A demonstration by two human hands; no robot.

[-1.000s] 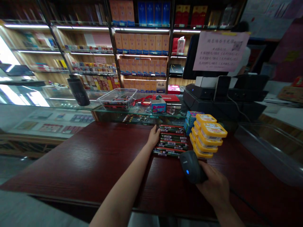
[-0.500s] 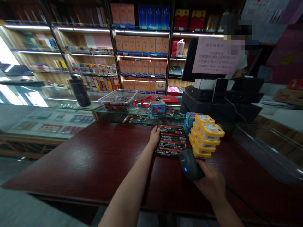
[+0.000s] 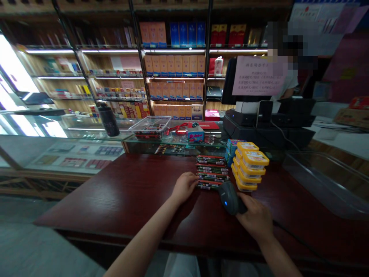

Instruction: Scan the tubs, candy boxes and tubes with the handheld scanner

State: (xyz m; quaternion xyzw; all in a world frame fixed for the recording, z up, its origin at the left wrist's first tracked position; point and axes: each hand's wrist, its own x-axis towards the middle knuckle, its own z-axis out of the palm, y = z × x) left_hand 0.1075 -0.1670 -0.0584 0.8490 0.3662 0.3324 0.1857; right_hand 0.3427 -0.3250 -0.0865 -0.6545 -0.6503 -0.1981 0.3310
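Observation:
My right hand (image 3: 256, 216) is wrapped around the handle of a dark barcode scanner (image 3: 229, 198) with a small blue light, its cord trailing to the right. The scanner's head is close to the near end of a row of slim, dark green and red wrapped sticks (image 3: 212, 169), laid side by side on the dark red wooden table. My left hand (image 3: 184, 187) rests at the left ends of the nearer sticks, fingers stretched toward them and fingertips touching. Right of the row stand stacked yellow-lidded tubs (image 3: 250, 173), with a pile of small blue packs (image 3: 231, 151) behind.
A clear plastic box (image 3: 151, 127) holding more sticks stands on the glass counter, beside a small blue and pink box (image 3: 195, 133) and a black bottle (image 3: 108, 120). A clear bin (image 3: 323, 184) lies at right. Behind the monitor (image 3: 230, 80) is a person.
My left hand has moved from the far end of the row toward me, along the sticks' left ends. The scanner stays near the closest sticks. The view has tilted slightly up.

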